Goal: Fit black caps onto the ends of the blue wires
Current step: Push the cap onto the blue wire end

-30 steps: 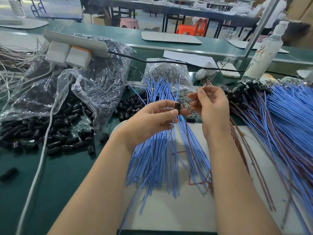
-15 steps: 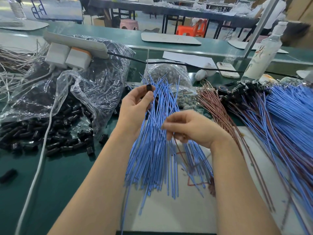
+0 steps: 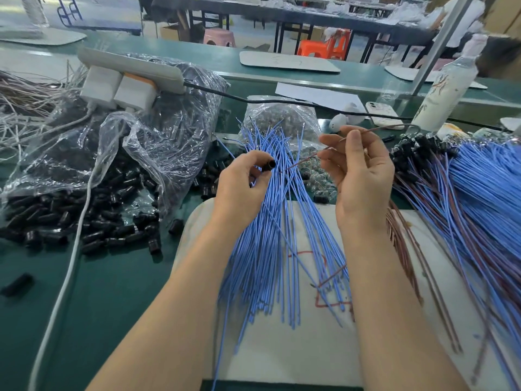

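My left hand [image 3: 242, 187] pinches a small black cap [image 3: 269, 165] between thumb and fingertips, open end facing right. My right hand [image 3: 358, 176] is raised with its palm toward me and pinches a thin brown wire [image 3: 298, 162] whose free tip points at the cap, a short gap away. Below both hands a loose fan of blue wires [image 3: 270, 249] lies on a white mat [image 3: 310, 348]. Loose black caps [image 3: 93, 221] are heaped on the left. A bundle of blue and brown wires with black caps on them [image 3: 479, 198] lies at the right.
Clear plastic bags [image 3: 158, 136] of black caps sit at the back left under a white power strip [image 3: 132, 69] with chargers. A white cable [image 3: 64, 277] runs down the green table [image 3: 112, 292]. A bag of small clear parts [image 3: 282, 117], a phone [image 3: 380, 112] and a bottle [image 3: 445, 88] stand behind.
My right hand rose from the blue wires to the upper right, now pinching a brown wire. My left hand with the cap shifted slightly right and lower, toward the wire tip.
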A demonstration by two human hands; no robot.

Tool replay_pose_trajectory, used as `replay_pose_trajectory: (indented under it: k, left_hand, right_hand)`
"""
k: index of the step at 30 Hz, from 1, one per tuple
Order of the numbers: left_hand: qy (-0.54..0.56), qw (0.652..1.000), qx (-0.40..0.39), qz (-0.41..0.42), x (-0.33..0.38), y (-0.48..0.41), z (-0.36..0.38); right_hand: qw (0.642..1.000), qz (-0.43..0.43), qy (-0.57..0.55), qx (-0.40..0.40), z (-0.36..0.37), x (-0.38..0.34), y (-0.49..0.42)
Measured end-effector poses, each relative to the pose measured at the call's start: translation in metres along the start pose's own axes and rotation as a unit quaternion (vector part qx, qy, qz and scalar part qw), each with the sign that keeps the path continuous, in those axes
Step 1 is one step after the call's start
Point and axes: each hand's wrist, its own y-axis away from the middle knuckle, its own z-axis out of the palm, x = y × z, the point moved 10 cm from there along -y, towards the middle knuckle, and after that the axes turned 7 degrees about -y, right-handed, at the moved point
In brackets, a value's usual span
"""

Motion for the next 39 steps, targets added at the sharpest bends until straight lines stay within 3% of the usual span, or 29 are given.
replay_pose_trajectory:
  k: [11, 20, 30, 39]
  left_hand:
    - [-0.031, 0.999, -0.024, 0.015, 0.008, 0.004, 0.006]
    - [-0.145, 0.987, -0.02, 0.064, 0.015, 0.005, 0.008]
    - [-0.18, 0.982, -0.008, 0.052, 0.014, 0.005, 0.006]
    - [-0.181, 0.975, 0.035, 0.124, 0.035, 0.01, -0.001]
  right_hand:
    - [0.997, -0.051, 0.057, -0.001, 0.008, -0.009, 0.006]
    - [0.983, -0.107, 0.15, -0.011, 0.013, -0.017, 0.009]
    - [0.975, -0.104, 0.194, -0.031, 0.019, -0.012, 0.011]
    - [0.969, -0.051, 0.239, -0.04, 0.018, 0.001, 0.009]
